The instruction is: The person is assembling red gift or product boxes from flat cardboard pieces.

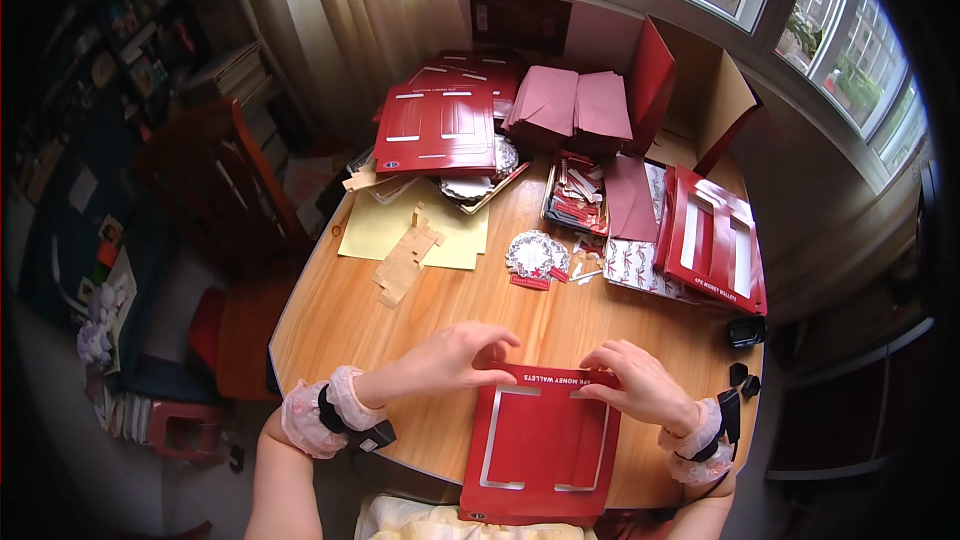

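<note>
Card [548, 445] needs even support over desk's [340, 340] near edge; left hand [462, 355] curves open; whether right hand [640, 385] grips, I cannot tell.

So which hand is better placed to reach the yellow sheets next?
Likely the left hand: it's nearer the yellow sheets than the right hand is; both are at the red card.

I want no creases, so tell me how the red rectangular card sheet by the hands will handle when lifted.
The red rectangular card sheet is probably light, since it looks thin. It may flex around its bracket-shaped slots, and its smooth face could feel slippery.
</note>
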